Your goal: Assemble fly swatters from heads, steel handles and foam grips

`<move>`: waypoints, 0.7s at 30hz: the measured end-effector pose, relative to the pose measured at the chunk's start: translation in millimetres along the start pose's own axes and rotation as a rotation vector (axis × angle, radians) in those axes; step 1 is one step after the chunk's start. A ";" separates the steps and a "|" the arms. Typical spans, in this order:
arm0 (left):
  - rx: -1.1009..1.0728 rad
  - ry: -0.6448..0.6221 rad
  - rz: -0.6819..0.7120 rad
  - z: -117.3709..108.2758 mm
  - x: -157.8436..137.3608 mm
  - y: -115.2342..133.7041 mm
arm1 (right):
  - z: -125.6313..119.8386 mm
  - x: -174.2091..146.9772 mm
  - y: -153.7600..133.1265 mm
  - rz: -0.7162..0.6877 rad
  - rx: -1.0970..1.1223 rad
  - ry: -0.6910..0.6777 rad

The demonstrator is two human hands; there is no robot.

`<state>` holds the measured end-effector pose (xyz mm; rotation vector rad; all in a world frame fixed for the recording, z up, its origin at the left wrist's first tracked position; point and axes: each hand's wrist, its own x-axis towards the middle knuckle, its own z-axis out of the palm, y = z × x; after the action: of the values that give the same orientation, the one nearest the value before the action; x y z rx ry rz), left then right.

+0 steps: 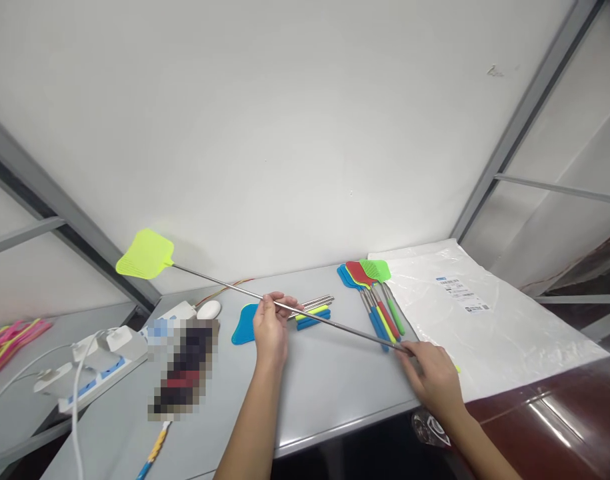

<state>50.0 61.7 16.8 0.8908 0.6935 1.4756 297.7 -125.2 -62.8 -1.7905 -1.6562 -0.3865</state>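
A yellow-green fly swatter (145,255) is held slantwise above the desk, its long metal rod drawn out and its head at the upper left. My left hand (272,327) pinches the rod near its middle. Around the lower right end of the rod, my right hand (432,377) is closed; a speck of yellow shows past it, and the grip is mostly hidden. Behind my left hand lies a blue swatter head (245,325). Just right of it are short metal rods with yellow and blue handles (313,319). Several swatters in blue, red, yellow and green (379,300) lie bunched farther right.
A white plastic package (465,320) with a label covers the desk's right end. At left are power strips (102,367) with white cables, a blurred-out dark object (185,370) and a round white item (209,310). A white wall (305,133) backs the grey desk (335,393).
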 end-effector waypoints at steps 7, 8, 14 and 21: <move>-0.072 0.085 0.063 -8.2 6.7 6.5 | 2.2 1.7 2.7 0.025 0.010 0.021; -0.074 0.082 0.060 -8.3 6.9 6.4 | 3.1 1.5 3.1 0.024 0.020 0.034; 0.094 -0.189 0.022 9.8 -15.8 -1.7 | 4.0 0.6 1.6 0.021 0.064 0.062; 0.453 -0.568 -0.073 34.9 -54.8 -18.2 | 2.9 -0.4 3.0 0.021 0.156 0.056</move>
<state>88.6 6.5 12.7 1.5365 0.6258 0.9347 299.9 -123.6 -66.0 -1.6662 -1.5827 -0.2870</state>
